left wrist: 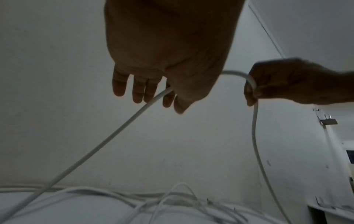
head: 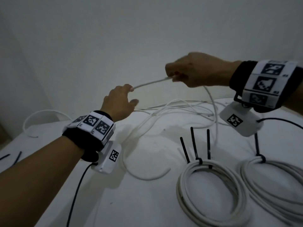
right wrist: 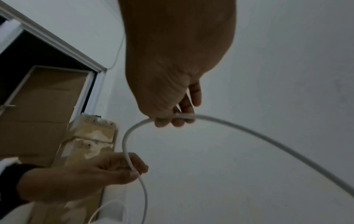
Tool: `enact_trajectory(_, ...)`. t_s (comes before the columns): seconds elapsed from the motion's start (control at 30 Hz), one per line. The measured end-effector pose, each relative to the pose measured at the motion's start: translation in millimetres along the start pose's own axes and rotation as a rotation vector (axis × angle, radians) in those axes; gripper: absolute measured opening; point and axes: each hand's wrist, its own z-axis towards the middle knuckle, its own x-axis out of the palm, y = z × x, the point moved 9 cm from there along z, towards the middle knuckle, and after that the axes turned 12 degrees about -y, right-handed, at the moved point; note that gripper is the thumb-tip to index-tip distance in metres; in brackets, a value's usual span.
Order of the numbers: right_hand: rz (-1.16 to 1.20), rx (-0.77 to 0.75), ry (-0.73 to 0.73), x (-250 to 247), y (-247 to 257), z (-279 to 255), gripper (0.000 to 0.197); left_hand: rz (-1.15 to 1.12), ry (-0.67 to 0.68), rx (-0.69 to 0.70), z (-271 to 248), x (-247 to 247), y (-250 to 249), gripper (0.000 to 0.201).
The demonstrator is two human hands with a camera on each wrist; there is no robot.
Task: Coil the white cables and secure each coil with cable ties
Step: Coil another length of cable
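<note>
A loose white cable (head: 150,82) is stretched in the air between my two hands above the white table (head: 147,210). My left hand (head: 132,94) pinches it between thumb and fingers (left wrist: 166,97), which the right wrist view confirms (right wrist: 134,168). My right hand (head: 172,77) is higher and to the right, its fingers curled round the cable (right wrist: 172,119). From there the cable drops to a loose tangle (head: 180,105) on the table. Two finished coils (head: 211,190) (head: 275,181) lie at the front right, bound with black cable ties (head: 193,145) whose tails stick up.
Another white cable loop (head: 41,115) lies at the table's far left, and loose black ties (head: 9,158) lie by the left edge. A plain wall stands close behind the table. Cardboard boxes (right wrist: 38,113) stand beyond the left side.
</note>
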Motion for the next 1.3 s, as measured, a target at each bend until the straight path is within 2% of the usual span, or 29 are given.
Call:
enact_trajectory(0.03,-0.025,-0.064,-0.084,-23.9,6.8,5.8,0.009,-0.051,-0.063,-0.006,0.8,-17.1,-6.3,0.031)
enact_trajectory(0.1,-0.126,-0.151,-0.198,-63.4,16.9,11.3,0.012,-0.145,-0.133,-0.028,-0.3,-47.8,-18.3,0.038)
enact_trajectory(0.17,-0.277,-0.143,-0.254,-90.7,12.4,9.8,0.013,-0.214,-0.214,-0.048,-3.1,-82.8,-29.6,0.043)
enact_trajectory(0.23,-0.357,0.033,-0.208,-108.0,-12.3,0.6,0.012,-0.257,-0.313,-0.070,-5.2,-120.0,-33.1,0.040)
enact_trajectory(0.3,-0.254,0.366,-0.081,-117.4,-47.7,-20.2,0.018,-0.300,-0.332,-0.130,-7.9,-145.6,-26.8,0.040)
enact_trajectory(0.33,-0.106,0.514,-0.004,-115.7,-58.6,-34.4,0.024,-0.323,-0.299,-0.174,-9.4,-149.6,-20.7,0.040)
enact_trajectory(0.4,0.315,0.671,0.036,-107.2,-57.0,-55.1,0.030,-0.355,-0.174,-0.298,-19.4,-142.7,-8.2,0.036)
enact_trajectory(0.5,0.867,0.777,-0.019,-83.8,-23.1,-78.0,0.032,-0.524,0.014,-0.519,-55.2,-111.3,5.5,0.036)
enact_trajectory(0.57,1.095,0.834,-0.002,-54.8,3.0,-94.0,0.027,-0.602,0.088,-0.565,-79.7,-93.2,12.8,0.038)
enact_trajectory(0.67,1.143,0.948,0.016,-11.6,27.9,-119.5,0.023,-0.606,0.151,-0.539,-110.5,-74.7,30.2,0.037)
enact_trajectory(0.8,1.152,1.114,-0.004,25.2,46.6,-144.7,0.020,-0.555,0.245,-0.513,-140.1,-58.9,54.3,0.026)
enact_trajectory(0.87,1.203,1.229,-0.078,39.6,52.4,-150.3,0.021,-0.522,0.320,-0.511,-152.9,-52.5,61.8,0.023)
enact_trajectory(0.93,1.264,1.375,-0.221,50.8,53.6,-154.5,0.024,-0.503,0.390,-0.497,-164.5,-47.4,60.0,0.031)
enact_trajectory(1.0,1.383,1.503,-0.359,62.6,59.0,-155.0,0.027,-0.500,0.396,-0.444,-169.8,-43.0,51.5,0.046)
enact_trajectory(1.07,1.570,1.605,-0.464,76.2,71.6,-152.0,0.031,-0.483,0.349,-0.389,-172.1,-37.5,42.2,0.050)
enact_trajectory(1.17,1.784,1.672,-0.619,85.1,90.6,-144.8,0.033,-0.463,0.248,-0.426,-174.4,-29.5,44.8,0.058)
enact_trajectory(1.3,1.874,1.690,-0.781,86.7,112.1,-140.8,0.032,-0.564,0.259,-0.571,-179.1,-16.3,51.0,0.049)
